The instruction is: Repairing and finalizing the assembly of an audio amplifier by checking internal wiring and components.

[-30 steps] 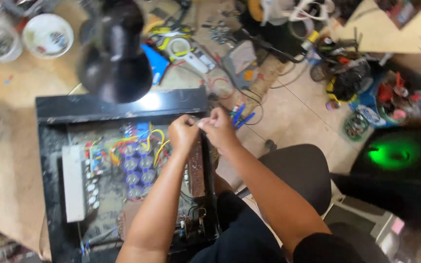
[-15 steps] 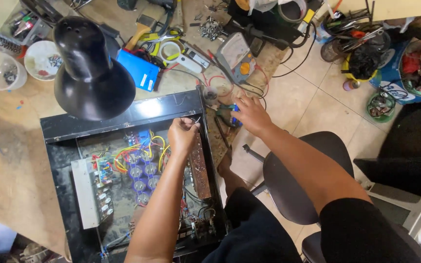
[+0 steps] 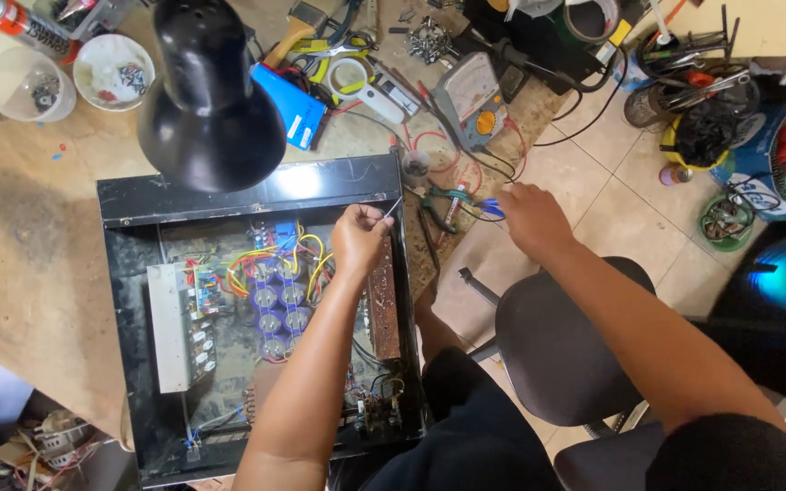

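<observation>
Two hands apart | left hand point(image 3: 359, 238) over open black metal amplifier chassis point(image 3: 256, 195), grip pinched narrow on thin silver probe-like tool point(image 3: 392, 208) slanting up-right | right hand point(image 3: 531, 218) nearer blue-handled pliers point(image 3: 488, 207) at wooden tabletop point(image 3: 38, 227) edge, fingers touching handles, grip half-curled, not closed.

Black lamp point(image 3: 211, 95) overhangs the open chassis point(image 3: 129, 364); cluttered tools point(image 3: 357, 64) crowd the bench beyond.
</observation>
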